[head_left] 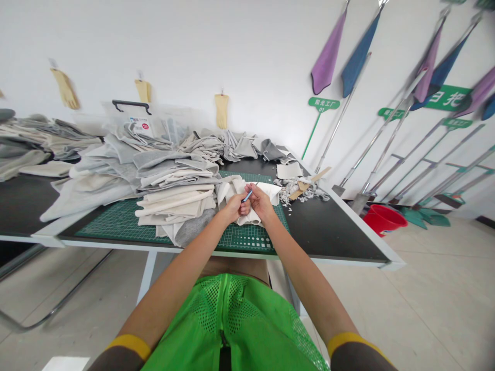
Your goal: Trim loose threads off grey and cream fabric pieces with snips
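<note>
A slim blue tool [247,196] with a thin dark tip shows between my hands; its exact kind is too small to make out. My left hand [235,207] is closed at the tool's lower end. Fingers bent, my right hand [260,202] closes round the tool's upper part. Beneath both hands lies a crumpled off-white cloth piece [231,186], partly hidden by them. It rests on a green cutting mat [255,242]. Just left of my left hand rises a stack of folded grey and cream cloth pieces [178,201].
More cloth heaps [34,136] fill the left and back of the black table [320,226]. Scraps [299,191] and a flat tan strip [309,183] lie to the right. A red bucket [384,219] and long-handled cleaning tools stand by the wall beyond the table's right edge.
</note>
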### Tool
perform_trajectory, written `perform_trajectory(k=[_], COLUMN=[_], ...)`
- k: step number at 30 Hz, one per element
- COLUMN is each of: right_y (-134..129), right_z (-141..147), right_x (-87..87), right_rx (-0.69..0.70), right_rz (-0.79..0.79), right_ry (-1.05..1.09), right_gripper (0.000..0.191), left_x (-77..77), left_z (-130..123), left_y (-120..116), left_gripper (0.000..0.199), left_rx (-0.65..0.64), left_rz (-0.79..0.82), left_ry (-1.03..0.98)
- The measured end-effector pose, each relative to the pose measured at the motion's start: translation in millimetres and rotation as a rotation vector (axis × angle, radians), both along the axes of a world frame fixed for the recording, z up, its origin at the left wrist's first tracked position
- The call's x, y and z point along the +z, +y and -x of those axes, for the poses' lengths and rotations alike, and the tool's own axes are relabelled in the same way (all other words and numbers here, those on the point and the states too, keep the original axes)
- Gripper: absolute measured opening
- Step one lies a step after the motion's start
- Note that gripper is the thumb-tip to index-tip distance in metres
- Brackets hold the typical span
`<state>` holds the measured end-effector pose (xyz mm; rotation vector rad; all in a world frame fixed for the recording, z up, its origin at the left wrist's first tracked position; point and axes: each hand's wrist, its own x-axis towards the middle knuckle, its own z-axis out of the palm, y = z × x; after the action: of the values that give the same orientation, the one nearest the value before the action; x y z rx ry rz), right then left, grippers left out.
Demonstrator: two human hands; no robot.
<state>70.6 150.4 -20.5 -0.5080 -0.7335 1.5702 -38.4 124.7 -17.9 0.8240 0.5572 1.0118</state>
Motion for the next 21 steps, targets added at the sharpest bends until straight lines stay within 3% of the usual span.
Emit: perform_trajectory(k=[21], right_y=[0.4], right_z=[0.3], right_x=[0.1], right_rx=[0.000], right_rz=[0.015], right_ry=[-0.012], right_gripper=[0.012], left_x=[0.2], left_z=[-0.3], left_y=[-1.4], left_gripper=[0.032], left_rx=[0.011], left_rz=[0.000], left_ry=[-0.009])
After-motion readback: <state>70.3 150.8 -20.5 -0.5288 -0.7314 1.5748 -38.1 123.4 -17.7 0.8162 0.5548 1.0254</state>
